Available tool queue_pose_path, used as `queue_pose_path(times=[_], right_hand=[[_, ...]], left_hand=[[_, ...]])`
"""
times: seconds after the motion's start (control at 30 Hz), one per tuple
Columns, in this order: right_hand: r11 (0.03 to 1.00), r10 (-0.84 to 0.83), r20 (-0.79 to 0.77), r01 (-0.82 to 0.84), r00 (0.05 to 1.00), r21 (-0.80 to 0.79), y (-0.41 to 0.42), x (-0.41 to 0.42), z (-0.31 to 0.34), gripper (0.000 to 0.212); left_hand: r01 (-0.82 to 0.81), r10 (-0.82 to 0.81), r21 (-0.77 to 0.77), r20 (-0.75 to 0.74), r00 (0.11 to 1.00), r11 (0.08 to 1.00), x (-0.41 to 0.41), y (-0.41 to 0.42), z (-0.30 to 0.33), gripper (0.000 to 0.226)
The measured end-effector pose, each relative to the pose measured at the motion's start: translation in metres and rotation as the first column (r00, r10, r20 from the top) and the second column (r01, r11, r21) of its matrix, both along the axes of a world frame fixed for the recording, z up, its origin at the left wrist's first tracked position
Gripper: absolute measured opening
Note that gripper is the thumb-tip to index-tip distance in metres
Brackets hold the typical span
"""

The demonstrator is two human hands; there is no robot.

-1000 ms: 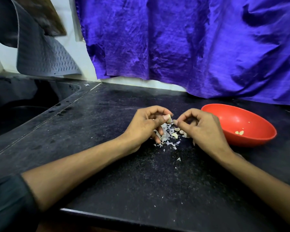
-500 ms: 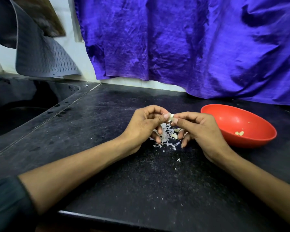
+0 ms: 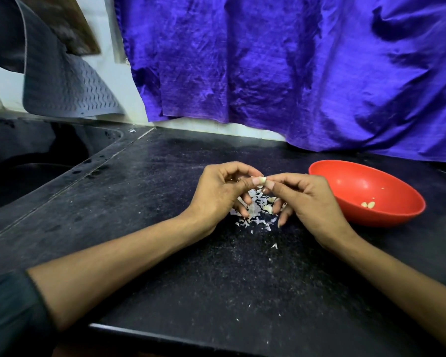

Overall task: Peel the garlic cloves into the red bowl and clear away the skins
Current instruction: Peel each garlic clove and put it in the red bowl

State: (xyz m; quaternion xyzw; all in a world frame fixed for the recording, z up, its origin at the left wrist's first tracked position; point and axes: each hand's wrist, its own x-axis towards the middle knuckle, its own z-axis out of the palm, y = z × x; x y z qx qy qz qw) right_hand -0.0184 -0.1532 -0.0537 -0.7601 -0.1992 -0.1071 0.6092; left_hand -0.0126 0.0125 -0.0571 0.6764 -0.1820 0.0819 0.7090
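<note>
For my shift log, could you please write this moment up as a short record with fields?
surface: black counter
left hand: pinches a garlic clove at its fingertips
right hand: pinches the same clove from the other side
skins: loose pile on the counter under both hands, a few cloves among them
red bowl: right of the hands, a few peeled cloves inside
backdrop: purple cloth hanging behind the counter
</note>
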Motion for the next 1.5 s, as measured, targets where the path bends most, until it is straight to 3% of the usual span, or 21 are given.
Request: queue_pose_path(times=[0.47, 0.73, 0.87, 0.97, 1.13, 1.5], right_hand=[[0.995, -0.062, 0.079, 0.068, 0.995, -0.069, -0.0019, 0.0011, -0.0028, 0.014], [0.994, -0.052, -0.046, 0.056, 0.998, 0.093, 0.0026, -0.0012, 0.003, 0.02], [0.987, -0.005, -0.066, 0.015, 0.998, 0.157, 0.0036, -0.0036, 0.0053, 0.004], [0.992, -0.006, -0.055, 0.013, 0.998, 0.126, 0.0039, -0.0035, 0.0028, 0.015], [0.996, -0.043, -0.033, 0.045, 0.999, 0.071, 0.0031, -0.0037, 0.0012, 0.003], [0.996, -0.057, -0.064, 0.061, 0.996, 0.07, 0.0048, -0.005, 0.0027, 0.003]], left_hand=[[-0.033, 0.03, 0.047, 0.071, 0.997, 0.998, -0.0016, 0.0014, -0.0001, 0.004], [0.037, -0.039, -0.059, -0.035, 0.999, 0.998, -0.0026, -0.0006, 0.0037, 0.005], [0.058, -0.066, -0.108, -0.075, 0.995, 0.992, -0.0024, 0.0002, 0.0032, 0.01], [0.066, -0.076, -0.112, -0.09, 0.993, 0.992, -0.0031, -0.0001, 0.0036, 0.016], [0.082, -0.09, -0.079, -0.106, 0.99, 0.994, -0.0056, -0.0008, 0.0046, 0.01], [0.049, -0.05, -0.015, -0.122, 0.991, 0.999, -0.004, -0.0001, 0.0027, 0.009]])
